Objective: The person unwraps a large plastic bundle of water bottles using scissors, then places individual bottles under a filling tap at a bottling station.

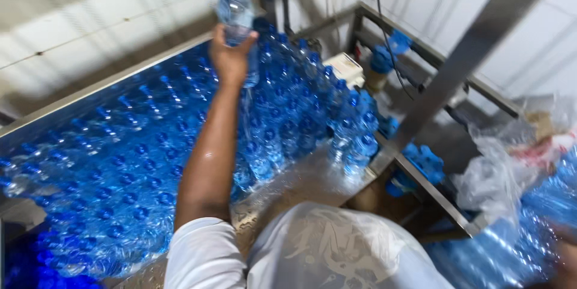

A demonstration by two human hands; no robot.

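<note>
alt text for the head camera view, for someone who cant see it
Seen from above, a person's left hand holds a clear water bottle with a blue cap raised over a steel table packed with many more blue-capped bottles. Crumpled clear plastic bags lie at the right, where the right hand shows only as a blur at the edge.

Water-bottling plant, packing area. Evidence: steel-edged table (120, 82) at 9 o'clock crowded with blue-capped bottles (114, 175); steel frame (445, 79) at 2 o'clock; shrink-wrapped bottle packs (529, 223) at 4 o'clock.
</note>
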